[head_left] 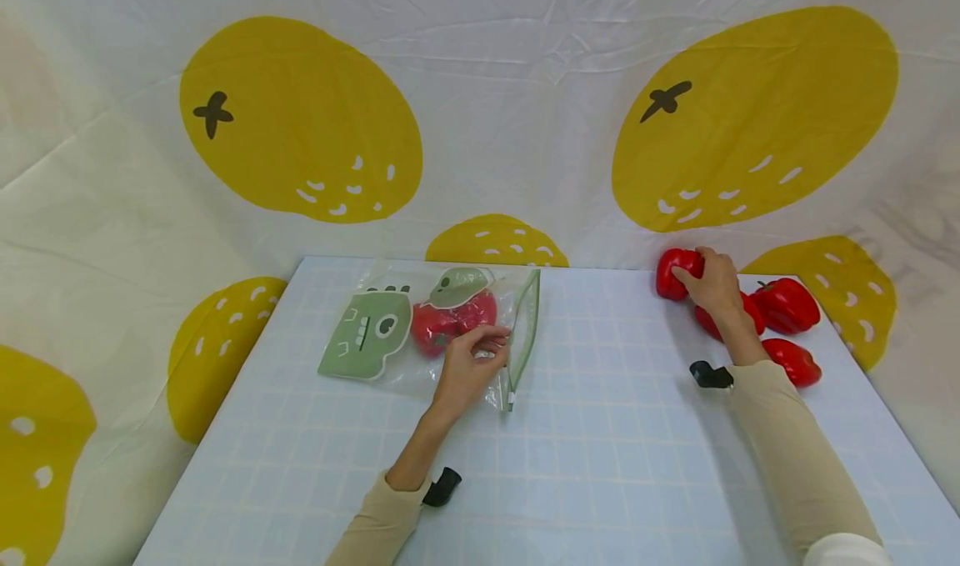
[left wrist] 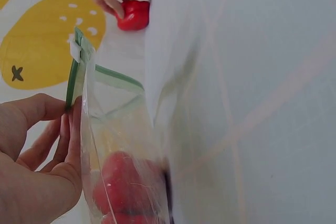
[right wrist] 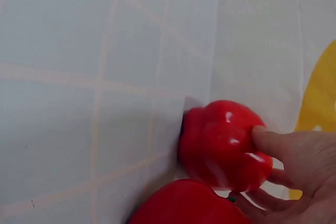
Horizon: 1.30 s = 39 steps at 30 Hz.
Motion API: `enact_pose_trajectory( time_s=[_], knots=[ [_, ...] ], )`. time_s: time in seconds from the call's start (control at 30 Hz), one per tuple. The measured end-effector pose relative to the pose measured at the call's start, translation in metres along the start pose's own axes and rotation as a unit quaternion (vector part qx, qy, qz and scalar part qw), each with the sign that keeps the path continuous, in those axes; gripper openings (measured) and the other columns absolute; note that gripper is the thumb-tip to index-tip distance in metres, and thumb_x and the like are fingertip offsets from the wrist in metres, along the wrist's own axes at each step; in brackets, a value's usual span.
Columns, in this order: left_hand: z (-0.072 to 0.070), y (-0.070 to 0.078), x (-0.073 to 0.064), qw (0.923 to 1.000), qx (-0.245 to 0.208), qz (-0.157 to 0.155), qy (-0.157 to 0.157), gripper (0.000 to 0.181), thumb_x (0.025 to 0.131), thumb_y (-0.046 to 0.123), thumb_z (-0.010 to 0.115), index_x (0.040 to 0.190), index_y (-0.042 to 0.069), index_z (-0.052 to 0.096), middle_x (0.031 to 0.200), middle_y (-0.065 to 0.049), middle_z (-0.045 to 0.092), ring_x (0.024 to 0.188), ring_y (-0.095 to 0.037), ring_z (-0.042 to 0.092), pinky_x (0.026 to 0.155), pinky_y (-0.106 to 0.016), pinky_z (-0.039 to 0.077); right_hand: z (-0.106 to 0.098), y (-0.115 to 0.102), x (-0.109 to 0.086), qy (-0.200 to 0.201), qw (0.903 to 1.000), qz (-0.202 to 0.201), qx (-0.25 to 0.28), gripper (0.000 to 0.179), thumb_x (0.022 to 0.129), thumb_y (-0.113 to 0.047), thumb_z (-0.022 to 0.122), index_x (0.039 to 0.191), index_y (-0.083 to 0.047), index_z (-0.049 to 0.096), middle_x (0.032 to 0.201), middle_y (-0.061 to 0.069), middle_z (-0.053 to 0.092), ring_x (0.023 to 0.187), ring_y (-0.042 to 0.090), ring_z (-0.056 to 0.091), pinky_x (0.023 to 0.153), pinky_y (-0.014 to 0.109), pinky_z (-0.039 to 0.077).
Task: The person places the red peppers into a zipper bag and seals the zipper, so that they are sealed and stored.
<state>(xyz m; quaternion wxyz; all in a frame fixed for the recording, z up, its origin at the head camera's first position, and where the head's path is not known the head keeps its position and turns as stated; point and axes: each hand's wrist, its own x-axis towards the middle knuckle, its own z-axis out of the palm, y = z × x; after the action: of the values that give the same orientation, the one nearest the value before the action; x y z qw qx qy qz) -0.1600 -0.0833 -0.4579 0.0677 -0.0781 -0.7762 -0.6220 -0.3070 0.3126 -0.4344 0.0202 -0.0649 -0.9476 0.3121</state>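
A clear zip bag with a green cartoon print lies on the table at the middle left, with red bell peppers inside. My left hand pinches the green zip edge between thumb and fingers, lifting that side of the bag. At the back right, my right hand grips a red bell pepper, thumb on one side and fingers on the other. In the right wrist view another red bell pepper sits close beside the held one.
More red bell peppers lie around my right forearm, one beside the sleeve. The table has a pale checked cover. Behind it hangs a white cloth with large yellow fruit prints.
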Motion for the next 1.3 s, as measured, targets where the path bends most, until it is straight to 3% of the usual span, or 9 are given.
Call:
enact_pose_trajectory(
  time_s=[0.03,0.23,0.6,0.77,0.97,1.3],
  knots=[
    [0.001,-0.006,0.001,1.0000,-0.001,0.000,0.000,0.025,0.091,0.000,0.073,0.116,0.000,0.074,0.108,-0.015,0.074,0.096,-0.030,0.070,0.081,-0.023,0.060,0.000,0.000,0.000,0.001,1.0000,-0.001,0.001,0.075,0.104,-0.026,0.060,0.157,0.008,0.021,0.144,0.039,0.032,0.133,0.053,0.031,0.106,0.072,0.039],
    [-0.001,-0.008,0.001,1.0000,-0.001,0.010,-0.001,0.023,0.091,0.002,0.074,0.114,0.006,0.076,0.105,-0.009,0.075,0.092,-0.024,0.070,0.080,-0.022,0.060,-0.002,-0.005,-0.004,0.006,0.9998,-0.015,0.011,0.072,0.101,-0.022,0.065,0.155,0.006,0.026,0.146,0.037,0.032,0.134,0.053,0.030,0.104,0.073,0.040],
    [0.001,-0.009,0.003,1.0000,-0.002,0.002,0.009,0.024,0.090,-0.002,0.074,0.114,-0.001,0.074,0.105,-0.016,0.075,0.094,-0.031,0.070,0.077,-0.018,0.058,0.001,-0.004,-0.009,0.033,0.9970,-0.066,0.025,0.070,0.097,-0.015,0.071,0.154,0.003,0.034,0.149,0.033,0.039,0.135,0.051,0.036,0.106,0.069,0.041],
    [0.000,0.009,-0.002,1.0000,0.003,0.001,0.004,0.024,0.090,-0.008,0.070,0.113,-0.009,0.071,0.106,-0.024,0.073,0.094,-0.039,0.069,0.078,-0.022,0.060,0.003,-0.002,-0.017,0.042,0.9951,-0.081,0.037,0.071,0.096,-0.013,0.072,0.155,0.000,0.036,0.149,0.031,0.040,0.134,0.049,0.037,0.107,0.067,0.042],
    [-0.005,0.035,-0.009,0.9999,-0.007,0.012,0.003,0.022,0.090,-0.010,0.068,0.112,-0.012,0.070,0.105,-0.028,0.071,0.093,-0.040,0.069,0.080,-0.028,0.061,0.004,-0.002,-0.026,0.047,0.9931,-0.090,0.058,0.068,0.096,-0.015,0.072,0.154,-0.001,0.039,0.148,0.030,0.042,0.133,0.047,0.039,0.104,0.065,0.046],
    [-0.006,0.036,-0.010,0.9999,-0.009,0.013,0.002,0.023,0.090,-0.009,0.069,0.113,-0.012,0.070,0.106,-0.028,0.072,0.095,-0.041,0.069,0.082,-0.029,0.061,0.007,-0.009,-0.047,0.069,0.9908,-0.098,0.064,0.068,0.094,-0.020,0.076,0.152,-0.004,0.044,0.149,0.026,0.046,0.132,0.045,0.044,0.101,0.062,0.049]
  ],
)
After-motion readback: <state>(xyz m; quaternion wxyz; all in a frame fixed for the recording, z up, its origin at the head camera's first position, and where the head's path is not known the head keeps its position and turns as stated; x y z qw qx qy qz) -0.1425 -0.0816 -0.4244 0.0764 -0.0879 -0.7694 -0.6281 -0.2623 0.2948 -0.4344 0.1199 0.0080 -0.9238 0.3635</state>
